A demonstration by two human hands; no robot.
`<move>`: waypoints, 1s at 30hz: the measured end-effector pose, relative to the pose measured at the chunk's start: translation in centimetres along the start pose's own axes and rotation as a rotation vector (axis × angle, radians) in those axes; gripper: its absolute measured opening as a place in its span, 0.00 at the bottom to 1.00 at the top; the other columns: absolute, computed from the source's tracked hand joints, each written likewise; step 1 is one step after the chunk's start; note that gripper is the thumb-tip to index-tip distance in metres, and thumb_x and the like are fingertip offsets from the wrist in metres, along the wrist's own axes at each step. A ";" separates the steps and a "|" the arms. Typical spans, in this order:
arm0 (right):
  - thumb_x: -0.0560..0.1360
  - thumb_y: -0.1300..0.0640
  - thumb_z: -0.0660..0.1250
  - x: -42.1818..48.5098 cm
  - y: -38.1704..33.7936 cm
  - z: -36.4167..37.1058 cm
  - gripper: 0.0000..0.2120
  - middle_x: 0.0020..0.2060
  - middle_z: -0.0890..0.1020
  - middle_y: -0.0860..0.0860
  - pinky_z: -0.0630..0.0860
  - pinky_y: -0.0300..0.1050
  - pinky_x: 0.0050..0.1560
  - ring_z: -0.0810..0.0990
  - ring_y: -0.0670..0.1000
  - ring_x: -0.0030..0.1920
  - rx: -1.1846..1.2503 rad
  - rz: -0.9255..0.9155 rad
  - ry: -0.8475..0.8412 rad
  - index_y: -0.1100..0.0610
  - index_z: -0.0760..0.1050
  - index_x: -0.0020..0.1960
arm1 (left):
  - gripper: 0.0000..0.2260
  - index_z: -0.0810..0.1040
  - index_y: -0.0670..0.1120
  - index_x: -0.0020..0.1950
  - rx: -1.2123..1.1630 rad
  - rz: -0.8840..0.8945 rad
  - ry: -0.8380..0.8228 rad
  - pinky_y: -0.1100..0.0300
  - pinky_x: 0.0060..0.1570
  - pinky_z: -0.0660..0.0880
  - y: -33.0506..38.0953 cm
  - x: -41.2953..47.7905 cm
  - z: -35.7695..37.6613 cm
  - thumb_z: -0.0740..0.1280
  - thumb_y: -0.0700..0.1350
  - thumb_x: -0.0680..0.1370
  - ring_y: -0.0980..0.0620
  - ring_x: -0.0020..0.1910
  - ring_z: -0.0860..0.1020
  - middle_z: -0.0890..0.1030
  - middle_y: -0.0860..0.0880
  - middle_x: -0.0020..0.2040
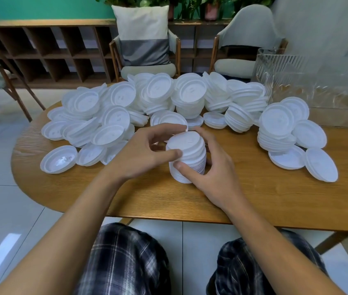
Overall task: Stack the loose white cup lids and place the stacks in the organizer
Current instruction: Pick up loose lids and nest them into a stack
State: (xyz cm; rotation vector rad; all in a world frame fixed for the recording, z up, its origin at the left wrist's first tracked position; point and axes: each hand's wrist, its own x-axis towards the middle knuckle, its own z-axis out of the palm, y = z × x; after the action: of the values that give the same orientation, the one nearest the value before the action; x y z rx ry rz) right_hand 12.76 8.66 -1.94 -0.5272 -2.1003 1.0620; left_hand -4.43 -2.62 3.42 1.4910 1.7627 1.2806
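Mid-stacking here, by the look of it. Tall stack of lids (pixel 187 158) standing on the counter (pixel 254 199), front and centre, cupped from both sides. Up top, the left hand (pixel 147 154): thumb pressed flat against the upper edge, fingers curled over the far rim, grip closed round the top few lids, probably to seat them square. Lower down, the right hand (pixel 209 167): thumb on the front near the base, fingers hooked round the back, grip pinching the column, likely to stop any lean. Slight tilt near the top, so worth squaring up before lifting. Both forearms angled inward over the counter edge, wrists low. Plenty of loose lids (pixel 126 107) heaped behind and to either side. Clear organizer (pixel 309 86) far right, well apart from the stack, contents hard to make out.
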 end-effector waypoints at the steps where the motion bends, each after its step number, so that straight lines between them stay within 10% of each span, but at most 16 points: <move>1: 0.72 0.44 0.80 0.0 -0.1 0.0 0.38 0.65 0.76 0.35 0.76 0.39 0.63 0.74 0.37 0.67 0.007 0.006 0.002 0.39 0.64 0.76 | 0.23 0.80 0.55 0.69 0.066 -0.003 0.043 0.56 0.64 0.79 0.1 0.1 0.1 0.79 0.47 0.75 0.59 0.63 0.80 0.84 0.56 0.62; 5: 0.71 0.46 0.81 -0.1 0.0 0.0 0.39 0.66 0.76 0.37 0.76 0.38 0.64 0.73 0.38 0.68 0.001 -0.006 0.002 0.42 0.65 0.77 | 0.31 0.82 0.60 0.64 0.330 -0.004 0.228 0.66 0.49 0.73 0.3 0.2 1.3 0.77 0.70 0.64 0.62 0.52 0.78 0.78 0.57 0.52; 11: 0.72 0.45 0.79 0.0 0.2 0.1 0.38 0.67 0.76 0.41 0.78 0.50 0.65 0.74 0.42 0.69 -0.001 0.006 -0.008 0.45 0.68 0.77 | 0.32 0.77 0.57 0.67 0.371 -0.050 0.189 0.66 0.58 0.72 0.0 0.2 2.4 0.74 0.71 0.68 0.66 0.60 0.75 0.77 0.61 0.61; 14: 0.72 0.40 0.78 0.0 0.1 0.1 0.38 0.68 0.75 0.42 0.78 0.52 0.65 0.74 0.43 0.69 -0.008 0.004 -0.012 0.44 0.67 0.78 | 0.30 0.73 0.57 0.75 0.166 -0.027 -0.002 0.56 0.70 0.73 0.0 -0.1 0.9 0.75 0.53 0.73 0.63 0.70 0.74 0.78 0.61 0.69; 19: 0.69 0.40 0.80 -0.1 -0.1 0.0 0.46 0.68 0.73 0.34 0.75 0.41 0.66 0.71 0.36 0.69 0.034 0.034 -0.010 0.39 0.61 0.80 | 0.29 0.79 0.57 0.71 0.238 -0.004 0.136 0.61 0.62 0.77 0.4 0.1 0.7 0.81 0.55 0.71 0.64 0.61 0.78 0.81 0.59 0.61; 30: 0.67 0.42 0.82 0.0 0.5 -0.1 0.43 0.68 0.77 0.41 0.78 0.53 0.66 0.74 0.43 0.70 0.014 0.013 -0.015 0.42 0.68 0.78 | 0.31 0.80 0.55 0.61 0.318 -0.007 0.280 0.69 0.48 0.69 -0.3 0.0 2.6 0.79 0.68 0.63 0.62 0.55 0.76 0.78 0.57 0.57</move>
State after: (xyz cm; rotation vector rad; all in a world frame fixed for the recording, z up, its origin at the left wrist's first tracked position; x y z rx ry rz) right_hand 12.82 9.01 -2.26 -0.5288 -2.1032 1.0904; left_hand -2.43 -1.71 2.06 1.5262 2.2377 1.3032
